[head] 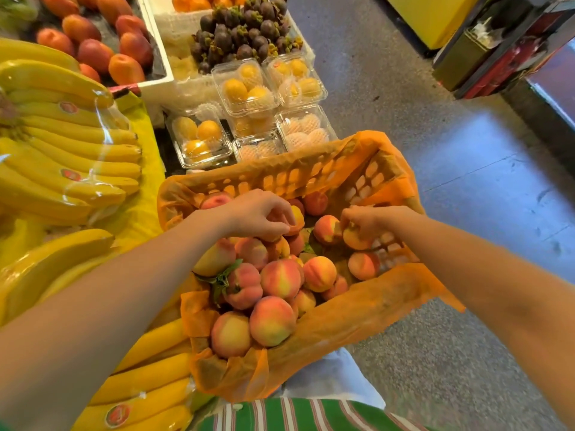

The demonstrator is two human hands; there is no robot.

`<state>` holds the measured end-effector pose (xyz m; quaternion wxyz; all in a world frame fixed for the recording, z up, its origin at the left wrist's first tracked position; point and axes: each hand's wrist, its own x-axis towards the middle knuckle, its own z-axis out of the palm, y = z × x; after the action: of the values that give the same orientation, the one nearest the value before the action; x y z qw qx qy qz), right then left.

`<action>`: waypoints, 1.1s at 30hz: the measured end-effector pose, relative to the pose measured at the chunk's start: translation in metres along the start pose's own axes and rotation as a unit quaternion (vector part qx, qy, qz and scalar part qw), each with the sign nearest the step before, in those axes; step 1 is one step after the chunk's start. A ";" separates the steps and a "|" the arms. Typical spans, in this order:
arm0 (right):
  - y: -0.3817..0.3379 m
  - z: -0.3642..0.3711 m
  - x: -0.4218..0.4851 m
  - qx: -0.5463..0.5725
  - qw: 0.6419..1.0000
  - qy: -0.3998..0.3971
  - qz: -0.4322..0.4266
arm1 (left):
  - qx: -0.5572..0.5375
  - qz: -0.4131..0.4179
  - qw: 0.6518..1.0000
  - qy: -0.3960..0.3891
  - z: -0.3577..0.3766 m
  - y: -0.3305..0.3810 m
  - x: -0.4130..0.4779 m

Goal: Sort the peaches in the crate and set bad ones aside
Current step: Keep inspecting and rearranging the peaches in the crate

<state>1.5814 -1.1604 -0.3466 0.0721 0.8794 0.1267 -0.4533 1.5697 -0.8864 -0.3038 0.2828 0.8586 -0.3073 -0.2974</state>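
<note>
Orange paper-lined plastic crate (295,175), centre frame, holds about eighteen pink-yellow peaches (272,320); left hand (258,214) and right hand (370,220) fingers (281,209) each pinch one

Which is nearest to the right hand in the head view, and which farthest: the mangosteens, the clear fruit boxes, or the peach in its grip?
1. Peach, in the grip of the right hand, inside the crate.
2. Clear fruit boxes, just beyond the crate.
3. Mangosteens, behind the boxes, farthest.
</note>
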 end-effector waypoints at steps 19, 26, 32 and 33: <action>-0.073 0.000 0.050 0.220 0.944 0.197 -0.148 | 0.174 -0.086 0.981 -0.013 0.004 -0.019 0.015; -0.018 0.002 0.034 0.252 0.945 0.191 -0.080 | 0.165 -0.053 0.984 0.031 0.006 -0.015 0.033; 0.011 0.005 0.032 0.207 0.949 0.237 0.017 | 0.161 -0.047 0.985 0.049 0.023 0.000 0.075; 0.012 0.007 0.032 0.206 0.949 0.236 0.032 | 0.161 -0.053 0.984 0.052 0.025 0.000 0.080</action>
<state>1.5973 -1.1680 -0.3762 -0.1285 0.9605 0.0155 -0.2462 1.6034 -0.9499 -0.3477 0.1408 0.9223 -0.2897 -0.2135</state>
